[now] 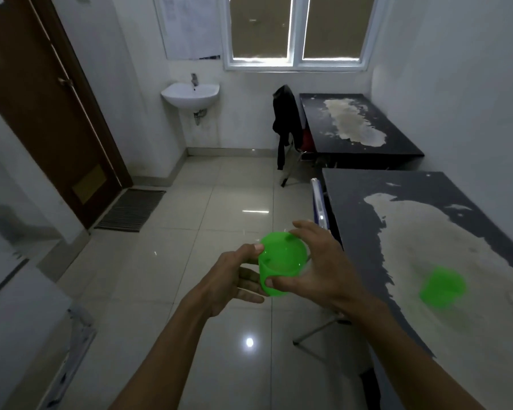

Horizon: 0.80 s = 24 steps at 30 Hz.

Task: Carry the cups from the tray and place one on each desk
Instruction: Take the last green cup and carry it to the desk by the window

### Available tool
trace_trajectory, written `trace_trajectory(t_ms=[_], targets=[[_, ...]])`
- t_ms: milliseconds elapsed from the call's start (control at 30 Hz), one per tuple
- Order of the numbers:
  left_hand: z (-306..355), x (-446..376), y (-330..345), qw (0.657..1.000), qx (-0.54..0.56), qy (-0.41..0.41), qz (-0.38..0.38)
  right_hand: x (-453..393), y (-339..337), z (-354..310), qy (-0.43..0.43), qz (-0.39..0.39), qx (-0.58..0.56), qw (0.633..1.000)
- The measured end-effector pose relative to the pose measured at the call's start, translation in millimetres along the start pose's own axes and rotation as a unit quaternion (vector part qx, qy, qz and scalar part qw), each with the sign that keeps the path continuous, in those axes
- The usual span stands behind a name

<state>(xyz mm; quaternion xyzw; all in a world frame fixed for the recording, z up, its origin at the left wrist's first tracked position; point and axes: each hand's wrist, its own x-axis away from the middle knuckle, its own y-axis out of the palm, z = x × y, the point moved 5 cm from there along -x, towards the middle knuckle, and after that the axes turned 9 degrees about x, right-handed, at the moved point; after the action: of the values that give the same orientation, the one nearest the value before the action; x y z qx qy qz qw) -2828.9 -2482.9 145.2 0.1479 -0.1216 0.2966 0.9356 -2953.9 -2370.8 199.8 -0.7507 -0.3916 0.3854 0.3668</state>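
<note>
A bright green plastic cup [282, 258] is held over the tiled floor in the middle of the view, upright with its mouth up. My left hand [234, 279] grips its left side, thumb on the rim. My right hand [317, 261] wraps its right side, fingers over the rim and thumb on the wall. A second green cup [442, 287], blurred, stands on the near dark desk [367, 232] at the right. The far dark desk [317, 125] stands by the window wall with no cup on it. No tray is in view.
A chair with a dark jacket [286, 125] stands left of the far desk. A wall sink [190, 94] hangs at the back. A brown door [42, 113] and a floor mat [131, 210] are at the left. Pale furniture [21, 321] fills the lower left.
</note>
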Motion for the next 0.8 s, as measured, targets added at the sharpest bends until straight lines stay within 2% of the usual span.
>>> trace_trajectory(t_ms=[333, 800], targets=[[81.9, -209.2, -60.3, 1.0, 0.003, 0.004, 0.005, -214.2, 36.6, 79.2, -0.002, 0.027, -0.021, 0.999], [179.6, -481.3, -115.3, 1.0, 0.008, -0.017, -0.003, -480.4, 72.0, 194.4, 0.019, -0.002, 0.009, 1.0]])
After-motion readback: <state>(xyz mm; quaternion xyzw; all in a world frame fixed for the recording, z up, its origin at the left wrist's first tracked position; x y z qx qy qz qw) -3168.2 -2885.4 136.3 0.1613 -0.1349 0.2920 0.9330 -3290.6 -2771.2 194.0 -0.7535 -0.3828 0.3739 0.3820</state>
